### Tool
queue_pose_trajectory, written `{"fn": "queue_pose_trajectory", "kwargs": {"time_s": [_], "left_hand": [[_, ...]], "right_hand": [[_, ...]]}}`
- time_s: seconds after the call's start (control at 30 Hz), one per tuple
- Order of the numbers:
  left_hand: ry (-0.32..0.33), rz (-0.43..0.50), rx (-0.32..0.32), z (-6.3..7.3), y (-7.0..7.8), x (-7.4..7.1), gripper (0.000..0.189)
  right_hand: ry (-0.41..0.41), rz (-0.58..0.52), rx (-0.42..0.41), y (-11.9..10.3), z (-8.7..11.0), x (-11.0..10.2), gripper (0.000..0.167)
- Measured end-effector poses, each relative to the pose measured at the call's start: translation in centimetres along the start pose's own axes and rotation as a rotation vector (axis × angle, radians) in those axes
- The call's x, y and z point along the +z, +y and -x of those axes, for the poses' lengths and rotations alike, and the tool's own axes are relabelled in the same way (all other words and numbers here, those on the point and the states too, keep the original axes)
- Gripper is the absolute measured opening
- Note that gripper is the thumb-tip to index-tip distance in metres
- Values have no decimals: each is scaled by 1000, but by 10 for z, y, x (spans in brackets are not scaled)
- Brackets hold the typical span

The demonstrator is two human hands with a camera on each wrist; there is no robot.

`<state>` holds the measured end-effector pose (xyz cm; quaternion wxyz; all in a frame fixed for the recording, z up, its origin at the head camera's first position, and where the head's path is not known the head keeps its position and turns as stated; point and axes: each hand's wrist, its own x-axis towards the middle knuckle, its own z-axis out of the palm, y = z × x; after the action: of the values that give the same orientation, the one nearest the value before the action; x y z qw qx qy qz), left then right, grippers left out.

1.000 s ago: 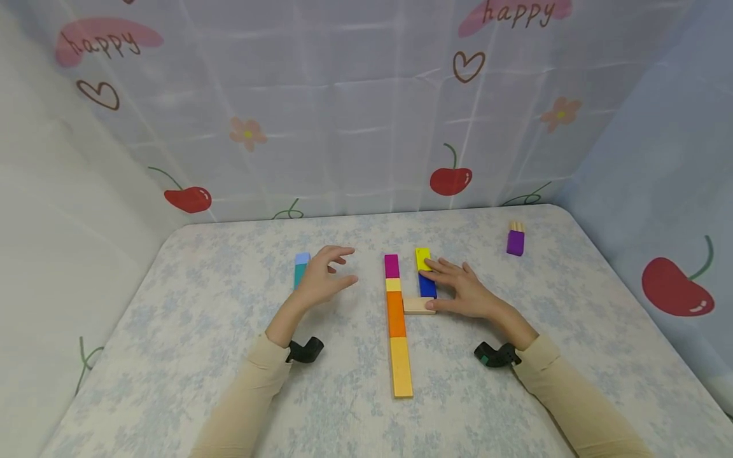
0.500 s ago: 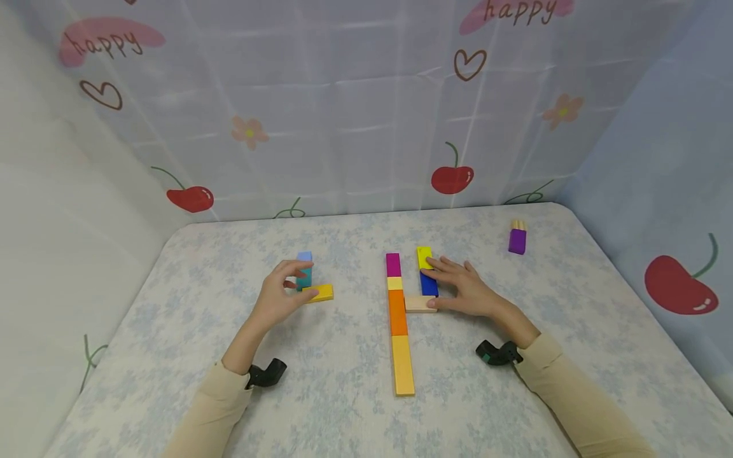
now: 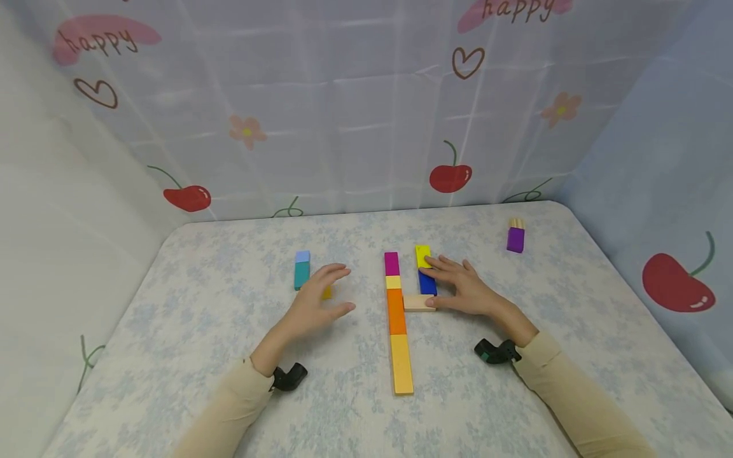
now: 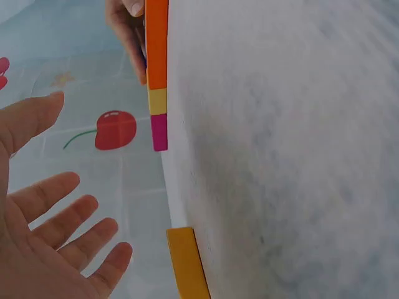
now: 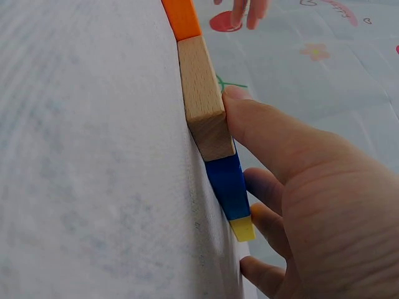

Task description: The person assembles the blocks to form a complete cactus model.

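Observation:
My left hand [image 3: 309,310] hovers over the table with fingers spread and thumb apart, holding nothing. Below it, a golden-yellow block [image 4: 187,265] lies mostly hidden in the head view, near a teal block [image 3: 301,276] and a light-blue block [image 3: 302,256]. My right hand [image 3: 466,289] rests by a small group, its thumb at the plain wooden block [image 3: 417,304] and fingertips on the blue block [image 3: 427,284] and yellow block [image 3: 422,253]. The wooden block touches a straight row of magenta [image 3: 391,263], pale-yellow [image 3: 393,282], orange [image 3: 396,312] and long light-orange [image 3: 402,364] blocks.
At the back right lies a purple block [image 3: 516,240] with several pale stick-like pieces beyond it. A patterned cloth covers the table [image 3: 229,254], and a printed curtain [image 3: 355,114] hangs behind its far edge.
My left hand first moved left to the golden-yellow block, its thumb at that block, then came partway back right without it. My right hand and the row of blocks have stayed in place.

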<state>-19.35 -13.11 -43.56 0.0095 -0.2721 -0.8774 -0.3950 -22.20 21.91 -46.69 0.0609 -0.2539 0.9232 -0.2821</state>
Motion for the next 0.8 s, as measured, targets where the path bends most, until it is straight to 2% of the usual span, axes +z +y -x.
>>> {"fn": "queue_pose_trajectory", "kwargs": {"time_s": [0.17, 0.43, 0.6, 0.8], "left_hand": [[-135, -116, 45, -14, 7, 15, 73], [-309, -169, 44, -32, 18, 33, 79], [-378, -200, 33, -39, 18, 42, 82], [-430, -215, 20, -44, 15, 48, 79]], "right_hand": [[-2, -8, 4, -1, 0, -1, 71], [10, -9, -19, -1, 0, -1, 71], [14, -5, -28, -1, 1, -1, 70], [13, -6, -33, -1, 1, -2, 71]]}}
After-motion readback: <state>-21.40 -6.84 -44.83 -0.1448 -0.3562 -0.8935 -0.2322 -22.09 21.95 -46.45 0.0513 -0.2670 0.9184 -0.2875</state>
